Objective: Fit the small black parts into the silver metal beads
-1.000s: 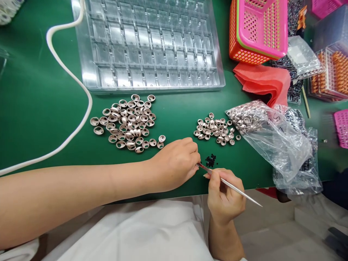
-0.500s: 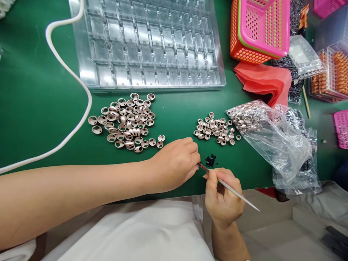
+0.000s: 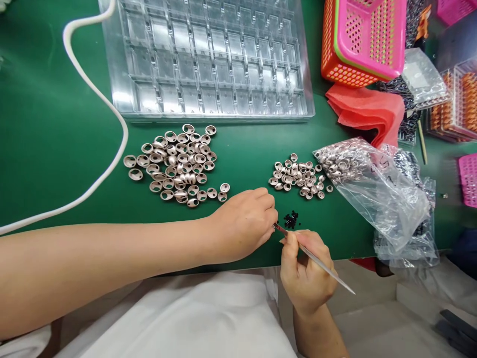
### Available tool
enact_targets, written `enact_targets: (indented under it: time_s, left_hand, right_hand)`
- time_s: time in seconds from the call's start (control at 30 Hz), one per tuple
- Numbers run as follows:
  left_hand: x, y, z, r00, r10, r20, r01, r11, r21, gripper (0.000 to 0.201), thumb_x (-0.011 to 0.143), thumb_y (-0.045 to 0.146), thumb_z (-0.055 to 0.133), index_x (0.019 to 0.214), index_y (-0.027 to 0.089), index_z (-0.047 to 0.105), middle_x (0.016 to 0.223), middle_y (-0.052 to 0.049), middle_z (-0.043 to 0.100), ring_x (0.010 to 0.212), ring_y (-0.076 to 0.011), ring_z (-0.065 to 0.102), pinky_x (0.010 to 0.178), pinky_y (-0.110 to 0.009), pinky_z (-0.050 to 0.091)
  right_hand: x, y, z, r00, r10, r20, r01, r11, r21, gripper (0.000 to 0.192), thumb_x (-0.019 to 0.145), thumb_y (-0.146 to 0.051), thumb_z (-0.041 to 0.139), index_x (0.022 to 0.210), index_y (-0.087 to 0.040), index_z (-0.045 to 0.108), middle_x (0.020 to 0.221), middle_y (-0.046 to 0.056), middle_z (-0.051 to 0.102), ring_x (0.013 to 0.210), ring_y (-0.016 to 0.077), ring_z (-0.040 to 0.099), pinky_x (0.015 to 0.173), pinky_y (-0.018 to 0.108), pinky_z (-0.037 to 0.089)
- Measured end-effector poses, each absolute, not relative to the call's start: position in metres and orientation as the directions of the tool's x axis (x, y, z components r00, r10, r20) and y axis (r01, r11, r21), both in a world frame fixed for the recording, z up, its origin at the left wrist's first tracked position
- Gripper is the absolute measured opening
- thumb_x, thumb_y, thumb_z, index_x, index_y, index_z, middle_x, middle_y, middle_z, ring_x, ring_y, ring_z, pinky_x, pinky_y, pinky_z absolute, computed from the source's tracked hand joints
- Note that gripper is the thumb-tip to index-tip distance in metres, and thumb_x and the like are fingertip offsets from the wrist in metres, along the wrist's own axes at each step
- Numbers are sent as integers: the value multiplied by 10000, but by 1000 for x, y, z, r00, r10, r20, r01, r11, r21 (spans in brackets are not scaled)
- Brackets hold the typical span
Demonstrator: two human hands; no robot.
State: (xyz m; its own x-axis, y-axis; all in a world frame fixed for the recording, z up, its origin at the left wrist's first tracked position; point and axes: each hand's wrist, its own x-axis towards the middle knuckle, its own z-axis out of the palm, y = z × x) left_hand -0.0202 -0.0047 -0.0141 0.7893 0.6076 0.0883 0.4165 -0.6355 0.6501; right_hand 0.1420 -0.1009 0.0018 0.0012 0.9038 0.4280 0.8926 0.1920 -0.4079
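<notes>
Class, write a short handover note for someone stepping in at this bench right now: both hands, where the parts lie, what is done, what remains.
Left hand: fingertips pinched at the tweezers' tip; what they hold is hidden.
Right hand: grips the tweezers, tip beside the black bits.
Parts: large metal caps heaped left, small metal caps right, more in the plastic bag.
Done: cannot tell; the clear tray shows no parts in its pockets.
Left: both heaps lie loose on the green mat.

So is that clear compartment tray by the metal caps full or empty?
Empty. Every visible pocket of the clear tray shows only bare plastic.
</notes>
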Motion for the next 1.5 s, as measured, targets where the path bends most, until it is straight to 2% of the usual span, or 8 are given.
enact_targets:
  time_s: [0.3, 0.43, 0.57, 0.77, 0.87, 1.0, 1.2, 1.5]
  left_hand:
    - [-19, -5, -12, 784, 617, 68, 435, -624, 650, 103, 918, 166, 648, 869, 133, 733, 865, -69, 664, 837, -217, 575, 726, -338, 489]
    - [-21, -5, -9, 768, 636, 73, 437, -604, 667, 45, 888, 167, 697, 894, 149, 738, 862, -58, 682, 838, -211, 600, 704, -315, 491]
    - [-25, -6, -7, 739, 658, 142, 337, -545, 768, 65, 889, 149, 686, 926, 159, 739, 898, -53, 733, 860, -204, 639, 719, -300, 511]
    - [-24, -12, -8, 718, 672, 182, 137, -393, 909, 80, 882, 165, 686, 937, 178, 742, 802, -14, 755, 754, -147, 668, 660, -229, 509]
    - [-23, -15, -8, 715, 684, 142, 105, -306, 946, 83, 858, 166, 698, 920, 179, 752, 806, -18, 752, 737, -129, 679, 630, -197, 503]
    - [-24, -14, 0, 736, 675, 57, 117, -209, 971, 83, 854, 166, 697, 908, 172, 760, 820, -29, 756, 759, -130, 689, 670, -198, 527]
    - [-25, -13, 9, 766, 639, 74, 103, -236, 966, 99, 854, 130, 687, 923, 158, 752, 799, -24, 737, 741, -126, 658, 655, -192, 508]
    - [-29, -12, 9, 834, 516, 194, 2, -355, 935, 98, 920, 135, 649, 987, 135, 720, 848, -57, 726, 792, -166, 614, 696, -244, 493]
  right_hand:
    - [142, -98, 0, 19, 904, 428, 873, 194, -448, 105, 919, -120, 632, 955, -205, 582, 706, -13, 670, 594, 127, 666, 559, 232, 558]
    - [144, -102, -4, 322, 882, 344, 710, 14, -704, 49, 934, -213, 641, 892, -205, 618, 708, -12, 683, 580, 139, 680, 550, 254, 562]
    - [152, -107, 0, 567, 773, 284, 406, 38, -913, 92, 953, -220, 601, 869, -208, 565, 716, -25, 641, 589, 140, 648, 565, 296, 573]
    - [166, -119, 12, 432, 877, 213, 257, 107, -961, 190, 1015, -200, 426, 942, -211, 601, 883, 35, 657, 788, 184, 675, 727, 425, 608]
    - [167, -125, 12, 368, 909, 195, 284, 89, -955, 248, 1021, -176, 404, 1033, -217, 648, 892, 40, 651, 723, 158, 635, 612, 326, 556]
    - [169, -130, 8, 247, 933, 261, 478, 116, -870, 211, 954, -118, 549, 1060, -238, 686, 887, 32, 624, 738, 145, 606, 542, 253, 490]
    - [175, -129, 5, -84, 916, 392, 625, 355, -695, 463, 833, 39, 675, 1200, -241, 641, 906, 20, 627, 738, 124, 598, 598, 265, 533]
    - [187, -132, -11, -305, 836, 457, 695, 523, -493, 414, 909, -59, 634, 1301, -196, 631, 947, 79, 712, 762, 174, 621, 596, 326, 521]
